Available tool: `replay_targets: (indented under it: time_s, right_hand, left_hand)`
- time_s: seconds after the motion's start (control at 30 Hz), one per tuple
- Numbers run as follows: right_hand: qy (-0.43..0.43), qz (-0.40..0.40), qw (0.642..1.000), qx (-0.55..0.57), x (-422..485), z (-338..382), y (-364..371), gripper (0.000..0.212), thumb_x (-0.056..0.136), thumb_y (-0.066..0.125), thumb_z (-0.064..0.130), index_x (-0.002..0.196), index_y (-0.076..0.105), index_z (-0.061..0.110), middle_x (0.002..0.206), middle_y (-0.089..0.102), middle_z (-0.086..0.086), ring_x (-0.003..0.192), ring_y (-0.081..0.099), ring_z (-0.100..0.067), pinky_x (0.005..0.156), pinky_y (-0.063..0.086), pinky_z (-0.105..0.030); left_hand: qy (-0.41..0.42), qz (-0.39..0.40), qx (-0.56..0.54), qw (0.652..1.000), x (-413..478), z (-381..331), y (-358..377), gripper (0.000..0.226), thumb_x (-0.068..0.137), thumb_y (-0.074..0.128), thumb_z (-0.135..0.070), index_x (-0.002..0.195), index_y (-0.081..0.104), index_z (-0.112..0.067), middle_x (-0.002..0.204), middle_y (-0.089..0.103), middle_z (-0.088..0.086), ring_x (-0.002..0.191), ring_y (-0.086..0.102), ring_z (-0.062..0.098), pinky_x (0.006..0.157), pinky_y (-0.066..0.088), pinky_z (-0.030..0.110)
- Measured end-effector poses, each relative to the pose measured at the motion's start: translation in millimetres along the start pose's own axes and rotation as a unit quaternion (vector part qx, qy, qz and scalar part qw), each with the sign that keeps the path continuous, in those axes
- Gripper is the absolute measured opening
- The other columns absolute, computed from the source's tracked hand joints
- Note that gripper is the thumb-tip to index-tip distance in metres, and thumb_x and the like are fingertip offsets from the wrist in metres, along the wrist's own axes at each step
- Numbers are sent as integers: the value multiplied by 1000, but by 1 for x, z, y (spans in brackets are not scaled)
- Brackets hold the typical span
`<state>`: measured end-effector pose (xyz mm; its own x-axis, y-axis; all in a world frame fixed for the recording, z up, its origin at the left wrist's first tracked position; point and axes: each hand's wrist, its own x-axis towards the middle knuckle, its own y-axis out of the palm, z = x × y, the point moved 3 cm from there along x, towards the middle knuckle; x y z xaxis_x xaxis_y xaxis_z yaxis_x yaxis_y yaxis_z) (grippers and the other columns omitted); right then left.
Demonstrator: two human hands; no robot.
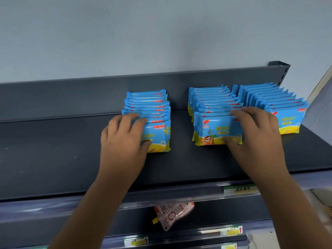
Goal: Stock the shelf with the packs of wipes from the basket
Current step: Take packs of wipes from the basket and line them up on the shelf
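On the dark grey shelf, blue and yellow packs of wipes stand on edge in three rows running from near to far. The left row stands apart; the middle row and the right row stand just beside each other towards the shelf's right end. The left hand grips the near end of the left row, fingers curled over the tops of the nearest packs, thumb against the front face. The right hand holds the near end of the middle row the same way, thumb low on the front pack. Behind the rows rises the shelf's low back panel, and above it a plain pale blue-grey wall. A clear price rail runs along the shelf's near edge, with a green label at the right. Beneath the rail, a white and red pouch with a yellow spout shows on the level below.
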<state>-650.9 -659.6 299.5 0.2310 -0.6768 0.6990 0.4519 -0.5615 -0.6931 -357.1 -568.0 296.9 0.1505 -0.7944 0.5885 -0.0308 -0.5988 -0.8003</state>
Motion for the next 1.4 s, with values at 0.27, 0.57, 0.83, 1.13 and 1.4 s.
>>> replay_targets:
  time_s: [0.27, 0.57, 0.83, 1.13, 1.4]
  right_hand:
    - [-27, -11, 999, 26, 0, 33, -6, 64, 76, 84, 27, 134, 61, 15, 136, 53, -13, 126, 45, -38, 105, 41, -51]
    - [-36, 12, 999, 33, -1, 51, -2, 61, 78, 84, 26, 133, 61, 17, 134, 54, -10, 125, 46, -35, 105, 42, -48]
    - [-80, 62, 988, 114, -3, 88, 8, 51, 91, 70, 33, 137, 59, 14, 138, 55, -4, 131, 49, -25, 110, 42, -41]
    - [-106, 154, 980, 66, -2, 139, 34, 51, 79, 73, 49, 119, 65, 18, 107, 63, -1, 104, 56, -27, 84, 49, -45]
    - [17, 213, 968, 133, -2, 154, 33, 62, 85, 76, 36, 133, 39, 22, 84, 36, 13, 97, 54, -23, 72, 44, -35]
  left_hand:
    - [49, -8, 41, 998, 0, -3, -1, 57, 76, 83, -27, 129, 63, -15, 137, 60, 6, 126, 51, 36, 98, 44, 53]
    - [57, -11, 45, 997, -10, -4, -2, 65, 76, 80, -24, 137, 58, -15, 140, 57, 6, 129, 50, 35, 106, 41, 52]
    - [26, -6, 28, 999, -10, 2, -7, 63, 85, 74, -41, 139, 55, -14, 149, 53, 5, 140, 45, 34, 115, 35, 60]
    - [-108, -2, -5, 994, -21, 9, -7, 75, 74, 81, -52, 132, 57, -11, 138, 53, 9, 115, 53, 36, 89, 51, 50]
    - [-237, -11, -218, 947, -19, 21, -6, 62, 76, 87, -28, 129, 56, -21, 123, 54, -3, 111, 59, 20, 93, 53, 40]
